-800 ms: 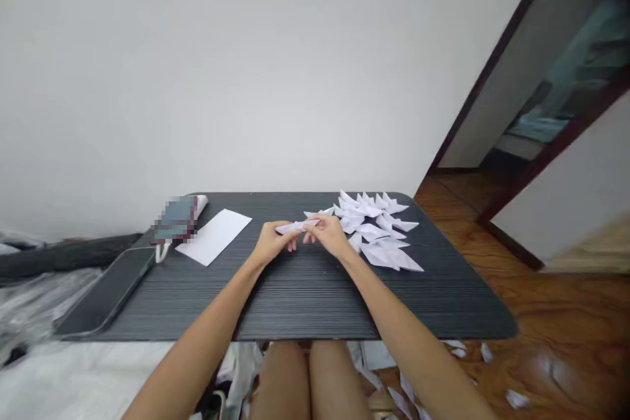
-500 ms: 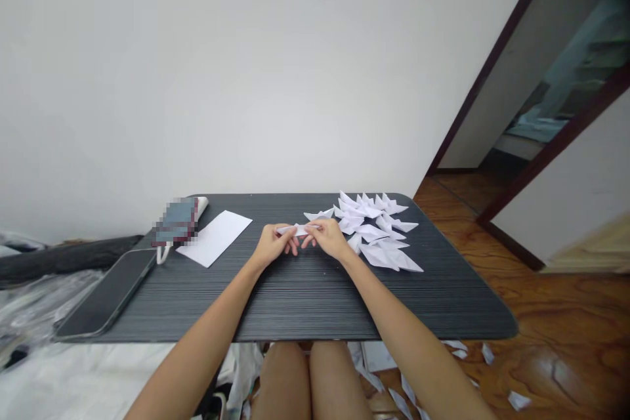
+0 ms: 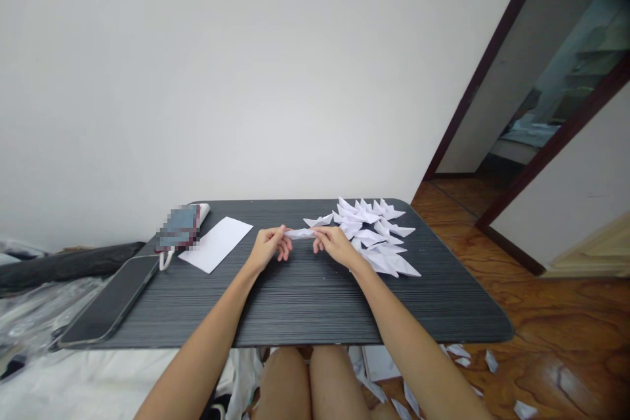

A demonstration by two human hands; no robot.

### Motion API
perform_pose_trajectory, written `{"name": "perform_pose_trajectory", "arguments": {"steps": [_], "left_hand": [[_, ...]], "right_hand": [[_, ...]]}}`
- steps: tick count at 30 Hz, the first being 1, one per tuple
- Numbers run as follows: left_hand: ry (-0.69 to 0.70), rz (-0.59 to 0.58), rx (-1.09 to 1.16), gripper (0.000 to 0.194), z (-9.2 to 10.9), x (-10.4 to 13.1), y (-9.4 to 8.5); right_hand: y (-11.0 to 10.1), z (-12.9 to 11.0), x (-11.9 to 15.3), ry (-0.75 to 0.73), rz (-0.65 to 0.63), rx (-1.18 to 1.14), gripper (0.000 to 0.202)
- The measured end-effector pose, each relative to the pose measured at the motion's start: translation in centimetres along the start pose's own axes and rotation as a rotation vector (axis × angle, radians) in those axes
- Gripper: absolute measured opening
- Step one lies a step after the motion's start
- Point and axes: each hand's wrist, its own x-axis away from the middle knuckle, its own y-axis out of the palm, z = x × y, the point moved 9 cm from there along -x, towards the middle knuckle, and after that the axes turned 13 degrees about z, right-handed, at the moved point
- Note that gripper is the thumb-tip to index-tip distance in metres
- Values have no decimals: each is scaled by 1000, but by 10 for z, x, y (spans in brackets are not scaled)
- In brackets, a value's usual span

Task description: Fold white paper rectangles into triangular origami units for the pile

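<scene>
Between my two hands is a small folded white paper boat [image 3: 300,234], held level just above the dark table. My left hand [image 3: 268,249] pinches its left end between thumb and fingers. At the opposite end, my right hand [image 3: 335,245] pinches it the same way. Close beyond my right hand lies a single folded paper boat [image 3: 319,220]. To the right of that hand, several more white paper boats [image 3: 370,237] are bunched together, partly covered by my right hand and wrist.
A stack of white paper [image 3: 216,244] lies left of my hands on the dark table [image 3: 305,308]. Beside it are a blurred-out device [image 3: 180,226] with a white cable and a phone [image 3: 111,302] at the table's left edge. Paper scraps [image 3: 491,361] litter the wooden floor.
My hands have moved slightly apart, sliding to the paper's ends, so more of the folded paper shows between them. The view has shifted slightly.
</scene>
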Motion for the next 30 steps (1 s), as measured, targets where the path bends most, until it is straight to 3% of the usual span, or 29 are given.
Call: {"name": "perform_pose_trajectory", "arguments": {"steps": [8,11,16,19,21,24,30], "left_hand": [[133,18,-226,40,-6,1,2],[230,76,-411,43,-2,1,-5],[508,507,-990,33,31,5,-55],[396,708,-1309,42,32,5,-95],[247,725,-1407,53,23,2,-117],[90,648,-1455,58,8,-2,-135],[106,603,-1440,49,10,-6,-140]], "right_hand": [[11,-29,16,-202,-50,238,28],[3,-28,15,-202,58,302,28],[-39,-19,9,-166,380,432,30],[-67,-25,13,-208,608,539,28],[-73,-31,17,-240,697,560,27],[-58,-37,19,-284,651,555,25],[-10,-36,20,-310,385,553,26]]}}
